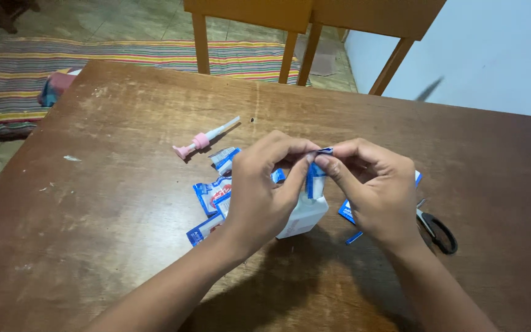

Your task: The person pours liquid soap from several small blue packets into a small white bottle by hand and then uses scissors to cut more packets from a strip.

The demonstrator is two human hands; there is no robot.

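Hands meet at the frame's centre: left hand (259, 193) and right hand (373, 190) both pinch closed a small blue sachet (316, 175) above a white bottle (305, 215) on the table (124, 184); scissors (436, 229) lie right.

Wooden table (124, 203), 2 chairs (250, 18), striped rug (26, 80), white wall (493, 49).

Near table edge (93, 264) open to my reach | left: sachets (207, 197), pink pump (201, 141) obstruct | right: scissors (437, 230), blue scrap (354, 237) beside my right hand (376, 197) | far side: chairs (302, 24)
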